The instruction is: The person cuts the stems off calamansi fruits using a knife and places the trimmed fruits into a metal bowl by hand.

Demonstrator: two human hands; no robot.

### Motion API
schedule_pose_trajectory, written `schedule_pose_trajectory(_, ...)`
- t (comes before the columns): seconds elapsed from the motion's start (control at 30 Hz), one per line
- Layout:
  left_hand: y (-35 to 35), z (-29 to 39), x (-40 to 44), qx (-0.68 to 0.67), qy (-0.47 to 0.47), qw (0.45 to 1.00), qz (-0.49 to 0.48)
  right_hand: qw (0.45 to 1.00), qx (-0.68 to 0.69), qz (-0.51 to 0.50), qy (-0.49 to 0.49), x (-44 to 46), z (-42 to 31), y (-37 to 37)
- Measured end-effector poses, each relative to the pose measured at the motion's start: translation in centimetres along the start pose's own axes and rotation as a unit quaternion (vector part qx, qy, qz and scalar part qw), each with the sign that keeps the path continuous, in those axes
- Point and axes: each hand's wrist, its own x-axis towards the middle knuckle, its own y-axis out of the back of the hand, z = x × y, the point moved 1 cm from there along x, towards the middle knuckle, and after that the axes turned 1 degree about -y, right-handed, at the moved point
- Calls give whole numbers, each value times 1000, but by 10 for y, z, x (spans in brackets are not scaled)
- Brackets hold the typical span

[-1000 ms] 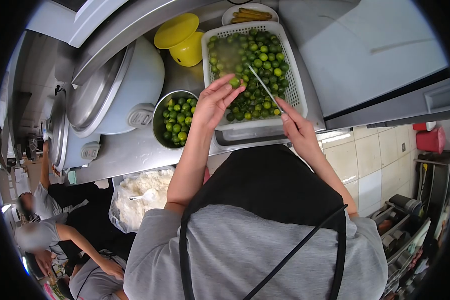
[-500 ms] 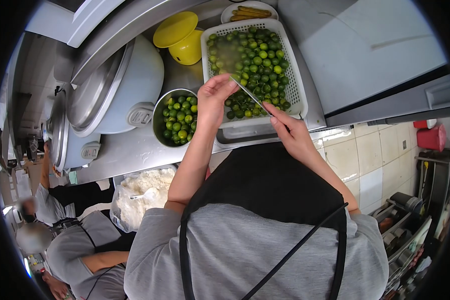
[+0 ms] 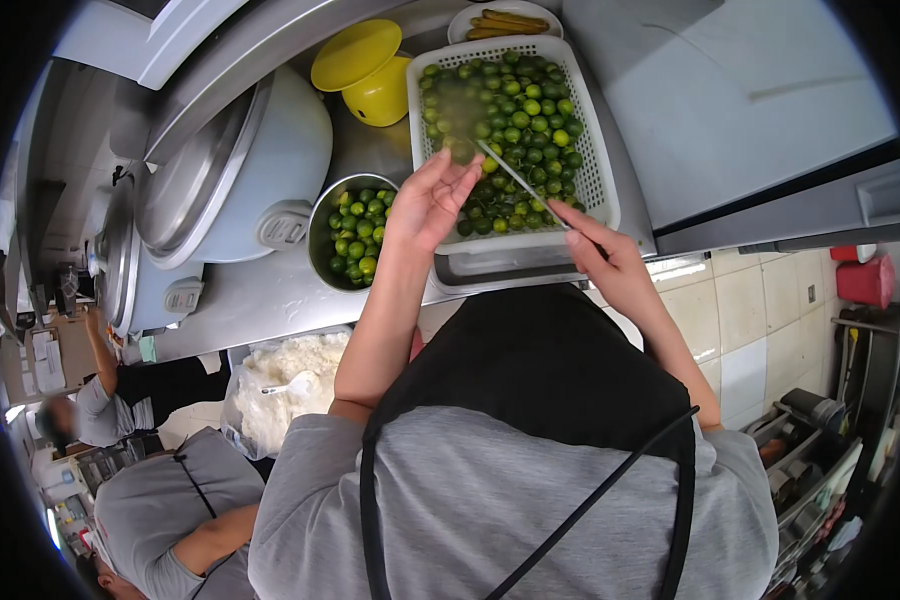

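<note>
My right hand (image 3: 610, 262) grips a knife (image 3: 523, 185) by its handle, the thin blade slanting up and left over the limes. My left hand (image 3: 432, 203) is curled palm up at the near left of a white perforated basket (image 3: 602, 190). A small green lime (image 3: 461, 151) shows at its fingertips, partly blurred by a smudge on the view. The knife tip is close to these fingers. Many small green limes (image 3: 535, 125) fill the basket. More limes (image 3: 354, 232) are in a round metal pot (image 3: 316, 243) left of my left forearm.
A yellow container (image 3: 375, 95) and a plate of long brown food (image 3: 507, 24) stand behind. Large rice cookers (image 3: 305, 150) line the left. Below the counter is a bag of white rice (image 3: 270, 380). Two people in grey shirts (image 3: 185, 500) are at lower left.
My left fingers have loosened from their pinch at the knife tip and turned palm up. My right hand has moved slightly right and down with the knife. The people behind have shifted.
</note>
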Motion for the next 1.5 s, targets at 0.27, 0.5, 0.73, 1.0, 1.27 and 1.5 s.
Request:
schedule_pose_trajectory(0.27,14,32,-15,85,-58,994,-39,998,6,57,-12,-1,4,17)
schedule_pose_trajectory(0.5,73,92,-48,585,-129,800,26,993,20,107,-36,-3,12,35)
schedule_pose_trajectory(0.73,3,-24,9,814,-303,490,-76,993,-12,119,-4,5,2,34)
schedule_pose_trajectory(1.0,0,-91,62,910,-21,402,-103,991,-23,127,20,0,7,31)
schedule_pose_trajectory(1.27,-15,-54,52,803,-24,577,-146,994,-8,113,-8,0,5,31)
schedule_pose_trajectory(1.5,-16,-16,8,718,-177,668,-76,994,-24,103,6,3,7,24)
